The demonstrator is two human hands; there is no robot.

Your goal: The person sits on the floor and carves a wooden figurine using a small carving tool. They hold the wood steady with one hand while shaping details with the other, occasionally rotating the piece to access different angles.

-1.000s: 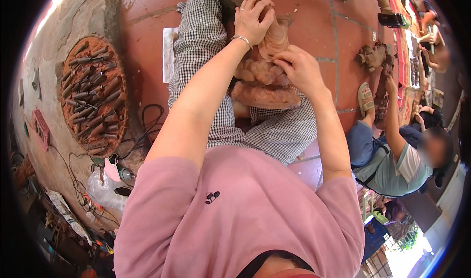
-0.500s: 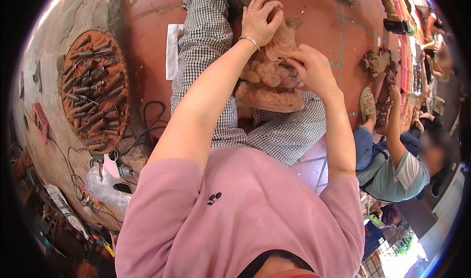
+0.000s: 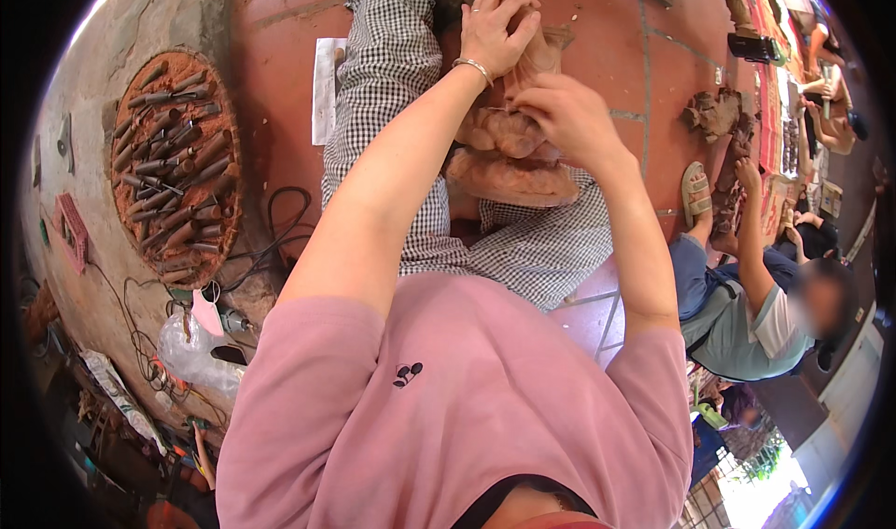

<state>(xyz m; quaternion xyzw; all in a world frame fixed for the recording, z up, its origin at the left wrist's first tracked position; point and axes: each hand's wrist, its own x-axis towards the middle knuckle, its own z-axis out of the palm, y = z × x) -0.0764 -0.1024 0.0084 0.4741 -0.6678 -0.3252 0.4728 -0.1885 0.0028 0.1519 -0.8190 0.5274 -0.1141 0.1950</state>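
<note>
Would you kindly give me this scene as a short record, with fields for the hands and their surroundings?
Workpiece: reddish-brown carving, in front of the person
Left hand: laid on its far, narrow part, fingers apart
Right hand: fingers bent at its middle; fingertips partly hidden
To the left: oval tray of dark cylindrical tools
To the right: seated person in teal
Floor: reddish tiles
</note>
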